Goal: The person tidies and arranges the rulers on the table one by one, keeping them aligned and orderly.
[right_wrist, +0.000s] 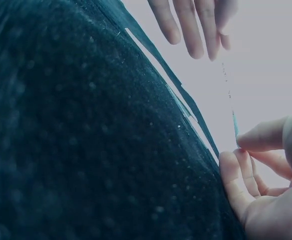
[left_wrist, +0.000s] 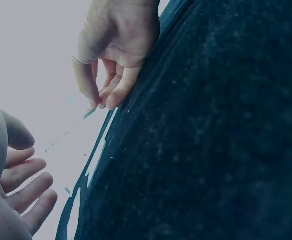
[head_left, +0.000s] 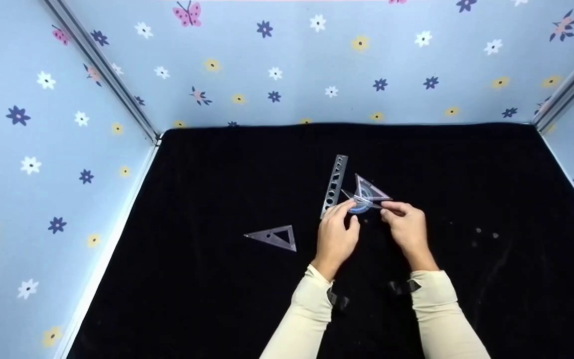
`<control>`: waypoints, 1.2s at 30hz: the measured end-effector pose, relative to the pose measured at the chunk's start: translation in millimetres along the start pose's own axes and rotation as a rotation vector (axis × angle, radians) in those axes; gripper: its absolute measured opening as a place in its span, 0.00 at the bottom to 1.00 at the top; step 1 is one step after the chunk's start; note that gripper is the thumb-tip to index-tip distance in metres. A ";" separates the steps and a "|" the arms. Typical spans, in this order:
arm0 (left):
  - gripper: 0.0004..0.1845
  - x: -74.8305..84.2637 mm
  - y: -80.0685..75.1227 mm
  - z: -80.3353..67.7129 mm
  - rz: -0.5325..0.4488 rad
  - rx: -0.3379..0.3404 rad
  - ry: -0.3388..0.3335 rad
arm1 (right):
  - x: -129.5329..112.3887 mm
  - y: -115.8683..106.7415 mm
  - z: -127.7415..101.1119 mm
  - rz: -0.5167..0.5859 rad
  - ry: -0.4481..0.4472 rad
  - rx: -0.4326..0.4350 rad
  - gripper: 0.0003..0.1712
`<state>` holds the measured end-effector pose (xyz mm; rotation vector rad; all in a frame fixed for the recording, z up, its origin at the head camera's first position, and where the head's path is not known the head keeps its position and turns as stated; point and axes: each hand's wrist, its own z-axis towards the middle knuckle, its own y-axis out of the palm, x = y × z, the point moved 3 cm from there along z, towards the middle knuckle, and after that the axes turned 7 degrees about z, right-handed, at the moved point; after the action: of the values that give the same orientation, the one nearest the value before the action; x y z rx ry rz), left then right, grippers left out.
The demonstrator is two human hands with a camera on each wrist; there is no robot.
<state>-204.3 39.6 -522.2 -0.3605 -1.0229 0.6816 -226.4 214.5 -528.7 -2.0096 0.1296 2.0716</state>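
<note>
Centrally on a black cloth tabletop [head_left: 217, 309], two hands meet over a small cluster of clear plastic drawing tools. The right hand [head_left: 406, 227] pinches the near edge of a blue-tinted protractor [head_left: 361, 205] between thumb and forefinger, its other fingers [right_wrist: 246, 170] curled beneath; the wrist view shows the thin sheet edge-on, held clear of the cloth. The left hand [head_left: 338, 230] has its fingers loosely spread, fingertips at the protractor's left end, though whether they grip it cannot be told. The protractor lies with its straight edge running roughly left to right, partly overlapping a clear set square [head_left: 369, 188] whose apex points away from the person. Just to the left, a stencil ruler [head_left: 335, 185] runs its long axis from near to far, tilted slightly right at the far end, with a row of cut-out shapes along it. A second set square [head_left: 274, 236] lies well apart at left, its long point aimed left. Any scale markings are too small to read. Cream sleeves [head_left: 307, 314] cover both forearms, before blue floral walls [head_left: 43, 149].
</note>
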 end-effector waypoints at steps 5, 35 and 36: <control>0.16 -2.7 -1.9 -2.9 -0.042 0.060 0.036 | 11.1 -0.5 4.3 0.001 -0.027 0.014 0.08; 0.18 -11.1 -10.3 -7.0 -0.233 0.002 0.003 | 11.9 3.3 2.3 -0.098 -0.075 -0.035 0.05; 0.18 -11.7 -10.4 -6.8 -0.236 -0.001 0.003 | 11.7 3.3 2.2 -0.097 -0.076 -0.037 0.05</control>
<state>-198.7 24.3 -527.2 -0.2364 -1.0432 0.4675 -229.5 213.2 -540.6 -1.9143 -0.0200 2.1005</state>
